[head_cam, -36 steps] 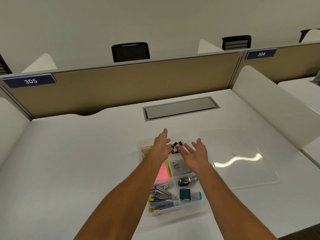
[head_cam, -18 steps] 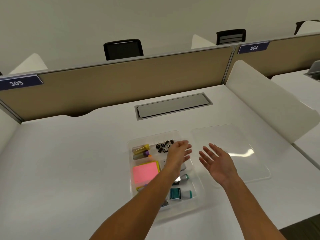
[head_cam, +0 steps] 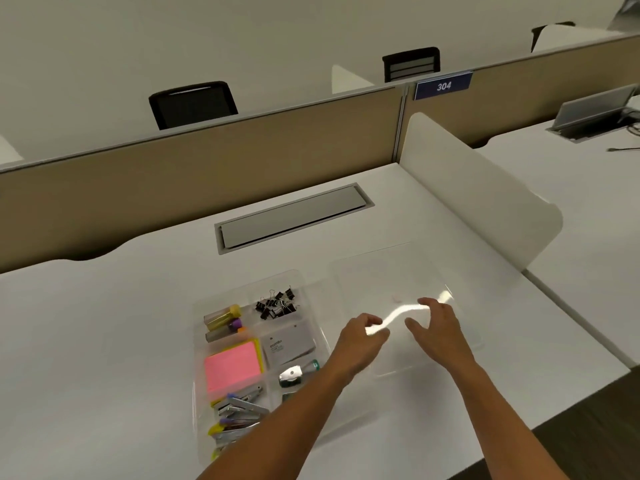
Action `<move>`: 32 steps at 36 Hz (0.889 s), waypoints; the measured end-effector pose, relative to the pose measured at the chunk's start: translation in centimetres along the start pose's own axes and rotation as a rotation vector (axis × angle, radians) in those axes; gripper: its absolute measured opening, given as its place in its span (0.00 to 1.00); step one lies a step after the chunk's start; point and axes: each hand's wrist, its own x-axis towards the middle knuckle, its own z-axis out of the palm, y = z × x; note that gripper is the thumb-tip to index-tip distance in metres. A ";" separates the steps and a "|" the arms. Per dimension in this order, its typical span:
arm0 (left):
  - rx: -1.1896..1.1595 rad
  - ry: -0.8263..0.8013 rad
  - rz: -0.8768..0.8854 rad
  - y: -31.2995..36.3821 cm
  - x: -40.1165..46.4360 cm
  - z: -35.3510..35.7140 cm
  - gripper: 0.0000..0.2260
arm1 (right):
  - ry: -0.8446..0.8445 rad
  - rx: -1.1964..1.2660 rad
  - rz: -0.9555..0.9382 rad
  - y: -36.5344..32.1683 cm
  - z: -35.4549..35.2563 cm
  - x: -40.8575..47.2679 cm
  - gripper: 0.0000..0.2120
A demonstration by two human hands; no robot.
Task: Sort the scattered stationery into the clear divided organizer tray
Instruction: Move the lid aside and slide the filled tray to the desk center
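- the white tabletop (head_cam: 104,341) carries everything; no loose stationery shows on its bare surface, so the sorting itself looks finished or close to it.
- the clear lid (head_cam: 398,289), a flat transparent sheet, lies on the tabletop just to the right of the tray, a bright streak of light across it.
- the clear divided organizer tray (head_cam: 199,358) sits near the front edge of the tabletop, its compartments filled; the left forearm crosses over its near right part and hides what lies there.
- the left hand (head_cam: 360,344) hovers over the lid's near left part, fingers curled downward; whether it already grips the edge i cannot tell.
- the right hand (head_cam: 440,330) is over the lid's middle, fingers spread and bent down toward it, holding nothing that shows.
- the pink sticky notes (head_cam: 232,370) fill a left compartment, yellow ones showing beneath.
- the staplers (head_cam: 239,408) crowd the near left compartment.
- a grey card box (head_cam: 287,342) lies in a right compartment.
- the black binder clips (head_cam: 276,304) are heaped in the far right compartment.
- the step in hand seems to be taking up the lid; the next move likely calls for catching its thin edges with both hands, lifting it level, and lining it up over the tray without nudging the tray.
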 end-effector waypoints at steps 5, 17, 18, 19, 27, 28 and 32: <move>0.267 -0.086 -0.055 0.1 0.4 2.4 0.26 | -0.005 -0.283 0.098 1.5 -1.4 0.8 0.35; 0.797 -0.205 0.057 -3.2 0.7 4.6 0.26 | -0.111 -0.472 0.228 4.8 -2.6 2.6 0.61; 0.809 -0.194 0.066 -3.3 0.8 4.7 0.25 | -0.111 -0.499 0.241 4.7 -2.9 2.7 0.63; 0.818 -0.189 0.071 -3.4 0.8 4.7 0.25 | -0.117 -0.523 0.258 4.6 -3.2 2.9 0.64; 0.883 -0.365 0.062 -3.5 1.3 3.5 0.31 | -0.178 -0.431 0.371 6.3 -3.4 2.2 0.74; 0.880 -0.374 0.067 -3.5 1.3 3.2 0.31 | -0.171 -0.395 0.369 6.6 -3.4 2.0 0.74; 0.886 -0.386 0.106 -3.2 0.9 2.8 0.31 | -0.136 -0.228 0.364 7.6 -3.9 0.9 0.73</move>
